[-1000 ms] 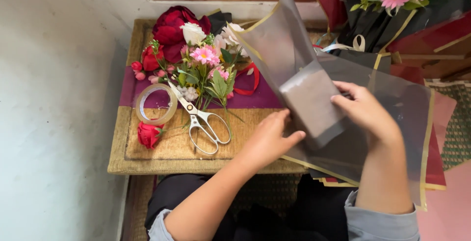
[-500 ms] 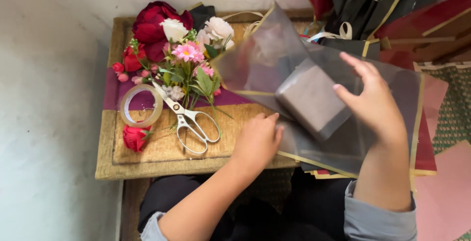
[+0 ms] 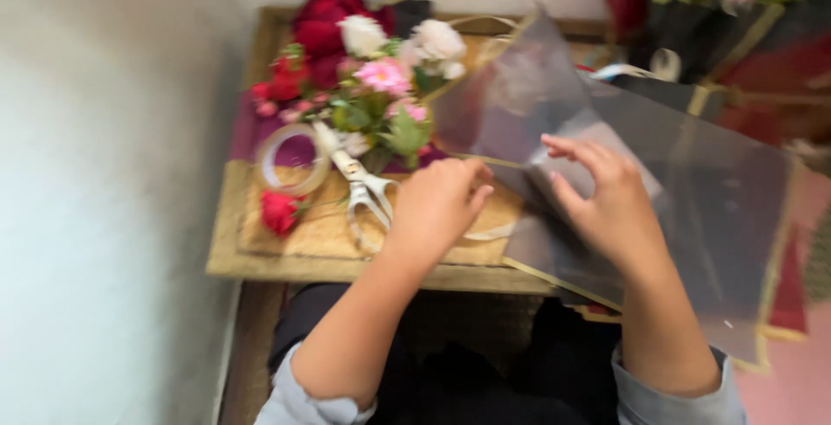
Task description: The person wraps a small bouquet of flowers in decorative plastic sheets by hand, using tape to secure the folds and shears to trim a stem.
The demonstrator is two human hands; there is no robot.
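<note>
I saw the right hand lying flat, fingers spread, on the grey translucent wrapping sheet draped over the small wooden table; the left hand curled at the sheet's edge, beside the scissors.

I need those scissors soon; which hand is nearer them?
Left. The left hand lies right beside the scissors, touching or nearly so; the right hand rests farther off on the translucent sheet.

Under your hands lies a translucent grey plastic sheet, smooth and slightly glossy, edged in gold. The surface is coarse woven matting framed in wood. The scissors look like shiny pale metal.
</note>
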